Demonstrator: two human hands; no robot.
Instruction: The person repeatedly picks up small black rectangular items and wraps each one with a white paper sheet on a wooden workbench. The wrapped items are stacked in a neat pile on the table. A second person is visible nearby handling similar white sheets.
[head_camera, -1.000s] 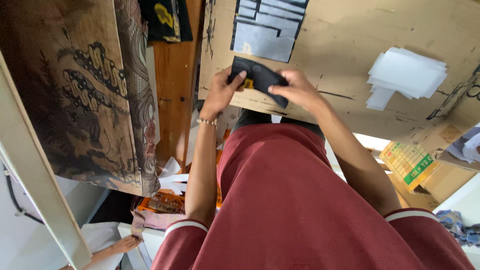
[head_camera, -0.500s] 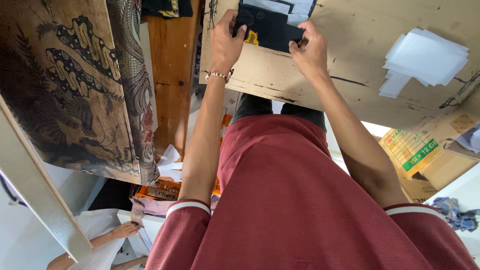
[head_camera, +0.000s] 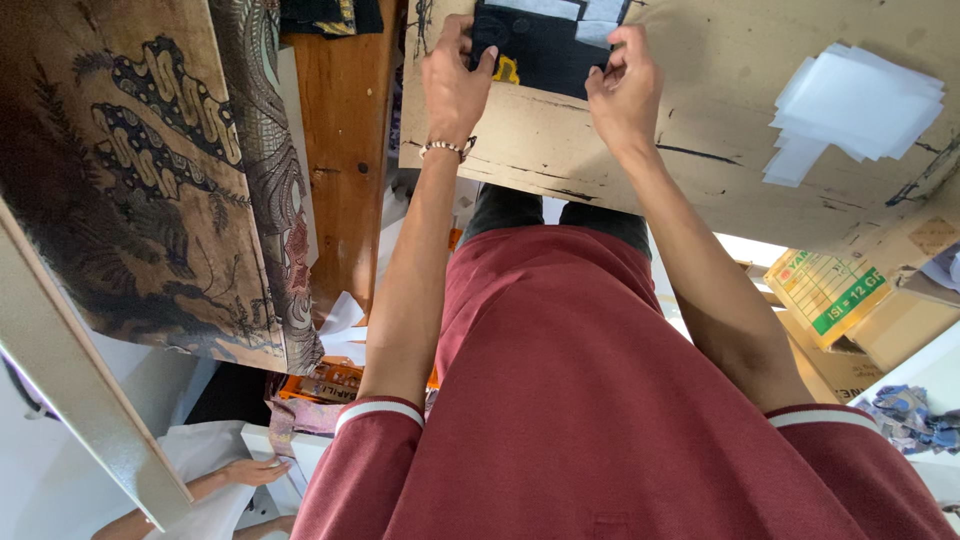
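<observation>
Scuffed brown cardboard tabletop (head_camera: 700, 120) fills the upper view, a stack of white paper sheets (head_camera: 850, 100) lying toward its right; at the far edge, the left hand (head_camera: 455, 85) and right hand (head_camera: 625, 85) each pinch a side of a black fabric piece (head_camera: 540, 55), fingers curled closed on it; patterned batik cloth (head_camera: 150, 180) hangs at left.

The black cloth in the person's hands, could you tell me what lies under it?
The black cloth lies on a brown board. Whatever is directly beneath the cloth is covered.
</observation>
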